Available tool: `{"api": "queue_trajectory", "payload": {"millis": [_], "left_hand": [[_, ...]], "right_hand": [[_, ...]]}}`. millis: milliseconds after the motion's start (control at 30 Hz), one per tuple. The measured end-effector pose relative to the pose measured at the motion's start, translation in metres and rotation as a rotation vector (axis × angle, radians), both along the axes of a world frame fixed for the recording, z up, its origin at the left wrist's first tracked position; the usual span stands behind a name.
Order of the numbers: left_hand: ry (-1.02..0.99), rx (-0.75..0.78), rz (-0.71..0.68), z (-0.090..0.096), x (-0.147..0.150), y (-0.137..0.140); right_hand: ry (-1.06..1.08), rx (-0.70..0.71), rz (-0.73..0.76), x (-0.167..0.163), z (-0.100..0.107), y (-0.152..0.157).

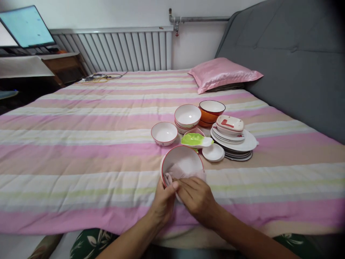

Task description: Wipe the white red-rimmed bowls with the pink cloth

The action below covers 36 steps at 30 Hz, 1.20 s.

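A white bowl with a red rim is tilted toward me above the near part of the bed. My left hand grips its lower left side, thumb over the rim. In my right hand is a pale pinkish cloth, pressed into the bowl at the near edge; the fingertips are partly hidden. Just beyond the bowl lie a green leaf-shaped dish and a small white saucer. Another red-rimmed bowl sits to the left of a stack of similar bowls.
Orange bowls are stacked behind. To the right, a pile of plates carries a squarish dish. A pink pillow rests near the grey headboard. Cables lie at the bed's far left, before a radiator.
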<state>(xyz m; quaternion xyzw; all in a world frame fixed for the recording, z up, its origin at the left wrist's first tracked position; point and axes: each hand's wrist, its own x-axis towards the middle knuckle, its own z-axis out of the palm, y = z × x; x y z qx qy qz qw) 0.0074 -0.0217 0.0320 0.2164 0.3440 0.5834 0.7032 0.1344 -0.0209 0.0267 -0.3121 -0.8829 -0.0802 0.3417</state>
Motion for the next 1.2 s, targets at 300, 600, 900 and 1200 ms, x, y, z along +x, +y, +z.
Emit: {"api": "queue_trajectory", "payload": {"millis": [300,600,900,1200], "left_hand": [[0.085,0.014,-0.052,-0.007,-0.008,0.01],[0.06,0.011,-0.09,-0.009,-0.013,0.016],[0.04,-0.109,-0.066,-0.005,-0.019,0.016],[0.088,-0.053,0.024,0.002,-0.03,0.02]], "right_hand": [[-0.122,-0.103,0.074,0.015,-0.011,0.009],[-0.102,-0.204,0.112,0.034,-0.007,0.016],[1.241,-1.092,-0.06,0.044,0.024,0.02],[1.944,-1.566,-0.094,0.067,0.045,0.047]]}}
